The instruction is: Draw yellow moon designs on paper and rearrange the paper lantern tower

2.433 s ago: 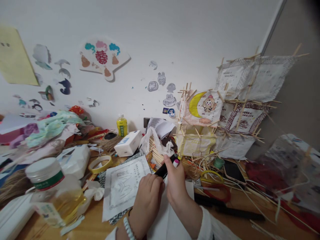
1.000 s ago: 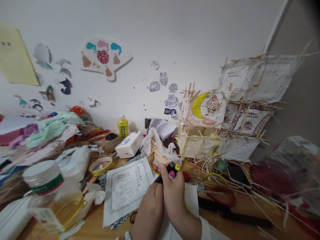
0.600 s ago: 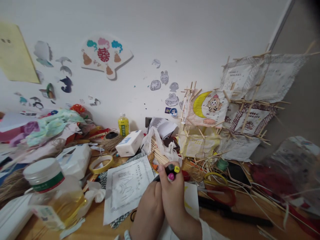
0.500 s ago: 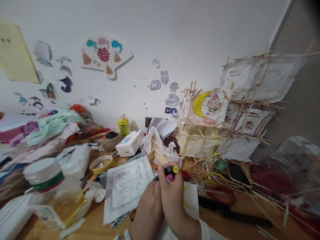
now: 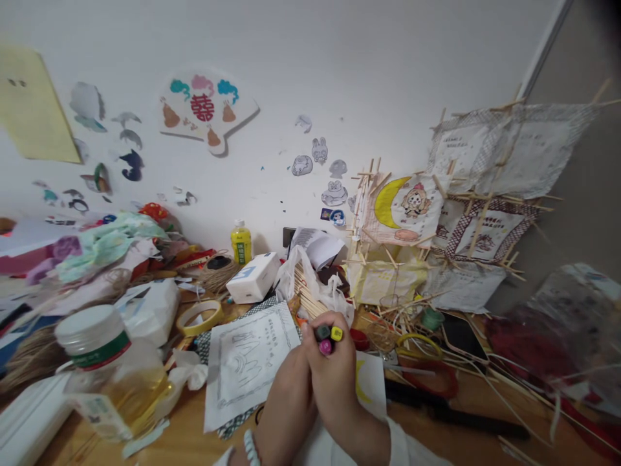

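My right hand [image 5: 334, 382] is closed around three markers, with their ends poking out above the fingers. One is a grey-green marker [image 5: 322, 332], one a yellow marker [image 5: 336, 333], one a magenta marker [image 5: 325, 348]. My left hand [image 5: 287, 383] presses against the right one, its fingers curled in and mostly hidden, so what they hold does not show. To the left of both lies a white cloth [image 5: 247, 369] with a line drawing and lettering. Beneath the right wrist is a white sheet [image 5: 373, 378] with a yellow moon.
A jar of yellowish liquid [image 5: 114, 382] and a tape roll [image 5: 200, 317] are on the left. Behind my hands, a plastic bag [image 5: 291, 265] holds wooden sticks. Stick frames with drawn cloth [image 5: 407, 207] rise at right, near a phone [image 5: 464, 338] and red-handled scissors [image 5: 436, 380].
The marker ends have shifted slightly down and left and now face the camera more directly. My hands remain pressed together. The view has shifted slightly.
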`<state>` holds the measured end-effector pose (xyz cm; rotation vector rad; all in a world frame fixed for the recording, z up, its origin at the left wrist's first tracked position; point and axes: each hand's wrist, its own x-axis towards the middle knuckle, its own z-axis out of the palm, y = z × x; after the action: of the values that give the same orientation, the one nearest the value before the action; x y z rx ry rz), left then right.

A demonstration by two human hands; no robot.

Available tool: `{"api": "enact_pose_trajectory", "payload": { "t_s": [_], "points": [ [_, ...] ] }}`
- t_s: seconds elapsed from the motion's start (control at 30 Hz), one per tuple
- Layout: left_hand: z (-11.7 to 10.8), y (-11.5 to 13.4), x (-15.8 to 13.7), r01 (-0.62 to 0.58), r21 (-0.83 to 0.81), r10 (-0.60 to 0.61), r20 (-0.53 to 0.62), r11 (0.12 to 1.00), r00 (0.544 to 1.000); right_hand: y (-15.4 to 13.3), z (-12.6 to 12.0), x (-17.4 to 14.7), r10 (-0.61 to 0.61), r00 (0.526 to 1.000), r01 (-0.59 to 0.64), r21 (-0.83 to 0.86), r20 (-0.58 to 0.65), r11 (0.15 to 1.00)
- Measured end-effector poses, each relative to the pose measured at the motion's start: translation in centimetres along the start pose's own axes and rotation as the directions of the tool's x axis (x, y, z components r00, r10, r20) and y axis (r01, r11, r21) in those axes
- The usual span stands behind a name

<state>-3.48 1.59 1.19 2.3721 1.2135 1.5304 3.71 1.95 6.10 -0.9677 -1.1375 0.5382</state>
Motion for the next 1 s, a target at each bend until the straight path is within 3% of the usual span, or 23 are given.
{"api": "enact_pose_trajectory", "payload": {
  "t_s": [0.33,0.77,1.0],
  "points": [
    [0.1,-0.8,0.1,-0.215,0.095,0.216,0.003,0.972,0.976,0.8,-1.0,2.5,0.228,0.973,-0.224,0.099,-0.023,0.97],
    [0.1,-0.3,0.2,-0.184,0.242,0.191,-0.005,0.953,0.982,1.0,-0.9,2.0,0.236,0.972,-0.232,0.139,-0.014,0.963],
    [0.0,-0.1,0.3,-0.047,0.2,0.059,-0.055,0.979,0.997,1.5,-0.7,2.0,0.313,0.95,-0.305,0.206,-0.004,0.93]
  ]
}}
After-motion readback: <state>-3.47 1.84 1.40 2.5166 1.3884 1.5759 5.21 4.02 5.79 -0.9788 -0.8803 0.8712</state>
